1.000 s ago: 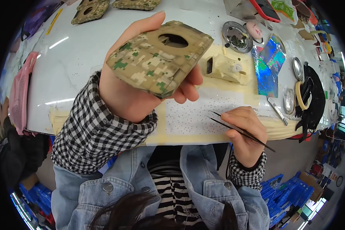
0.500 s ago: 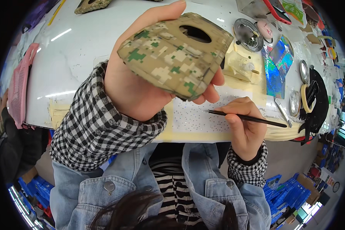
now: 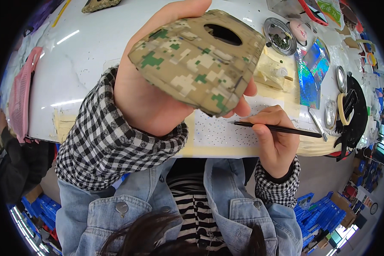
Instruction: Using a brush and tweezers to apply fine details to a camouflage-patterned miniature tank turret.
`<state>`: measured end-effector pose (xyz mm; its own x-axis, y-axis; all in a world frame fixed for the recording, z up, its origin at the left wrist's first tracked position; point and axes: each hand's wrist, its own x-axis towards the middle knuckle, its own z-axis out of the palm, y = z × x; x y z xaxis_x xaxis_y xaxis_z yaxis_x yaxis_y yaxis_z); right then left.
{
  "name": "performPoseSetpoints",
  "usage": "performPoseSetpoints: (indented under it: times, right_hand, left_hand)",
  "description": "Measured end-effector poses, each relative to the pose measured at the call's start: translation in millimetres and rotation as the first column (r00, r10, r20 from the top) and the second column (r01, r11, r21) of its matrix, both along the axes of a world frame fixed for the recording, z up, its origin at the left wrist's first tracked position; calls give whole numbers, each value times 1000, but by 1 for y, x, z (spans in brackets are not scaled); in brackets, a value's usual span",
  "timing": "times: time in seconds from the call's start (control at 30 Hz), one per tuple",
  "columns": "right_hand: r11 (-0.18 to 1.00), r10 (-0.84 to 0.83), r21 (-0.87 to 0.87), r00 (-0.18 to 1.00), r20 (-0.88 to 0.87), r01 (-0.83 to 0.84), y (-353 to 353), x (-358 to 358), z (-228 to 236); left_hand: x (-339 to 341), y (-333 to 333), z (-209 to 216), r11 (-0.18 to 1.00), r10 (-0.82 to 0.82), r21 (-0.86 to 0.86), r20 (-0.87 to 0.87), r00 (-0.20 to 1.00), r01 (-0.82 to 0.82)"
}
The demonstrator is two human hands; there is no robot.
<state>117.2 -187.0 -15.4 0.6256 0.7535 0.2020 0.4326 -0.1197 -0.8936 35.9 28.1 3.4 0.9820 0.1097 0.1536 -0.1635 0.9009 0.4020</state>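
The left forearm [image 3: 115,147] slants up from the lower left, its hand [image 3: 145,98] raised and cupped — thumb [image 3: 175,12] stretched along the far side, fingertips [image 3: 243,106] curling up opposite. The right hand [image 3: 275,149] sits lower — thumb and forefinger pinched together, wrist [image 3: 277,168] upright above a foreshortened forearm.

Pale characters stand on the green and white packet [image 3: 331,13] at the far right of the table [image 3: 87,45], tilted and soft, though plainly printed. The pale pink rounded object [image 3: 298,30] near it bears small reddish marks; whether they are letters or a drawing cannot be told. Off to the lower right, a white sheet [image 3: 365,199] carries coloured print and a round clock [image 3: 373,208] a dial, both too small to read.
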Motion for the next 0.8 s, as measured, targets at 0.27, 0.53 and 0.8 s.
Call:
performPoseSetpoints:
  times: [0.27,0.53,0.8]
  right_hand:
    - [1000,7,-8,999,-33,-7,0,0,1]
    - [1000,6,15,999,-44,-5,0,2,3]
    - [997,-63,46,991,-121,69,-5,0,6]
  left_hand:
    - [-3,-4,-9,994,104,36,76,992,-107]
    - [-2,0,1,981,-33,-191,-124,992,8]
    - [1,-1,8,967,-188,-213,-209,960,143]
